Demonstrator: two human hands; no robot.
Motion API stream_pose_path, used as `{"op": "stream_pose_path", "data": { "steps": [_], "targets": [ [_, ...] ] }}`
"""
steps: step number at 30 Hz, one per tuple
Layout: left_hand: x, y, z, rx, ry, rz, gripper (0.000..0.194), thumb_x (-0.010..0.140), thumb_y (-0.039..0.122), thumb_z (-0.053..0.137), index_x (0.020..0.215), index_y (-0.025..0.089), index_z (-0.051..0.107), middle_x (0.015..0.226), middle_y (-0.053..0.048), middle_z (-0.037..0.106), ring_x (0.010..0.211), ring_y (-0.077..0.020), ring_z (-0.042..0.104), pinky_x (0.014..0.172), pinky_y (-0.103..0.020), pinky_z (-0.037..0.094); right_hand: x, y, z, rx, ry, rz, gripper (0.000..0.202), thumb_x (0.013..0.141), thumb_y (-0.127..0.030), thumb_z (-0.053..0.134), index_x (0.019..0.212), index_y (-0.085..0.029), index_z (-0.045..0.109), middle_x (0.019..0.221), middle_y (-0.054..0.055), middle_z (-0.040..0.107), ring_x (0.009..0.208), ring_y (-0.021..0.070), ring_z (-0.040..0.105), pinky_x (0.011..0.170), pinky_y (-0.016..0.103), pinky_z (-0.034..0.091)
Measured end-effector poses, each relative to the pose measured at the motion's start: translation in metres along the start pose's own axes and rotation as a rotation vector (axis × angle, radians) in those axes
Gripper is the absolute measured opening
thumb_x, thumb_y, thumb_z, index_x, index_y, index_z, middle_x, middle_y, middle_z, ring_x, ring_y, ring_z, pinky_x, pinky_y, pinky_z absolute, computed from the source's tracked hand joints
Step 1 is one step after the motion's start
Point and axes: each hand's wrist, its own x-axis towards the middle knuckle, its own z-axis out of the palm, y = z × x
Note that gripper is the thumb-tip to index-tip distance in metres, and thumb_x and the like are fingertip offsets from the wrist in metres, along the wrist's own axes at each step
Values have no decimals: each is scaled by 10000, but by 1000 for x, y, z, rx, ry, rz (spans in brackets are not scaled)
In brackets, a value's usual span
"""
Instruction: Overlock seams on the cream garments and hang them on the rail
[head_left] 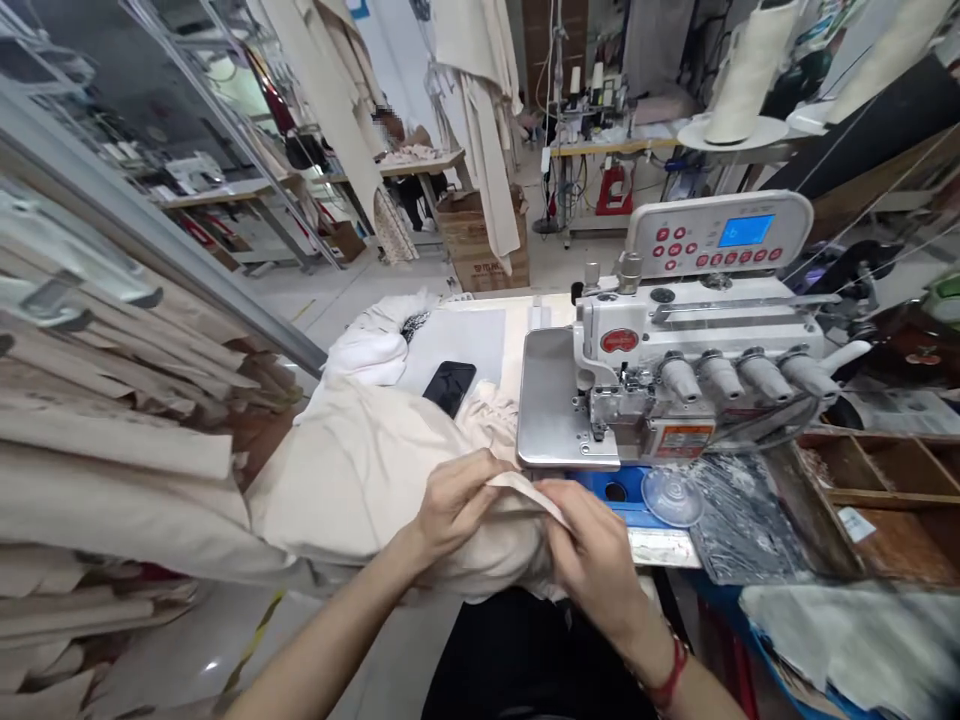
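Cream fabric [367, 480] lies heaped on the table's left side and hangs over the front edge toward my lap. My left hand [459, 500] pinches a folded edge of it. Gripping the same edge a little to the right is my right hand [592, 550], with a red band on its wrist. The narrow folded strip stretches between the two hands, just in front of the metal plate of the overlock sewing machine [705, 340]. The machine's needle area stands above and to the right of my hands, apart from the fabric edge.
A black phone [450, 386] lies behind the heap, near white cloth [367, 350]. Right of the machine sits a wooden compartment tray [840, 490]; a clear round dish [673, 497] is nearer. Cream pieces hang on a rack at left. Another person sits at a far table.
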Motion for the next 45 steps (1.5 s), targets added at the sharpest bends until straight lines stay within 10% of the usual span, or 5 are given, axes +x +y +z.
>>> {"op": "stream_pose_path", "data": {
  "steps": [11,21,31,38,45],
  "targets": [
    [58,-1,33,49,-134,-609,624,865,601,622,522,205,283,487,51,305,511,-104,349,525,-257,229,-1,14,-31,339,603,408,299,854,-218,790,1003,-235,531,723,-54,630,509,92,563,445,178,433],
    [64,-3,24,75,-282,-657,631,883,646,577,537,200,295,488,54,311,511,-105,331,530,-271,213,9,24,-36,-26,271,78,208,996,-129,620,1140,-204,750,964,51,812,755,169,761,718,251,626],
    [50,-9,31,294,70,269,275,970,75,590,1186,213,691,1132,-84,743,1038,-184,691,884,-297,561,-9,32,-39,-204,420,117,300,1000,-94,580,1234,-191,740,1032,98,815,842,212,778,772,310,644],
    [32,12,30,34,-200,268,538,933,-38,420,1400,174,585,1297,-112,740,1347,-221,626,1070,-378,599,-16,6,-36,-129,297,-31,384,977,-12,563,1256,-219,725,938,77,763,806,174,737,715,265,607],
    [37,14,50,126,-28,97,323,1015,192,589,1334,178,641,1173,-103,749,1116,-211,717,974,-351,624,1,26,-37,-266,347,102,266,1038,-144,546,1188,-167,764,1005,116,816,842,234,780,749,334,625]
  ]
}}
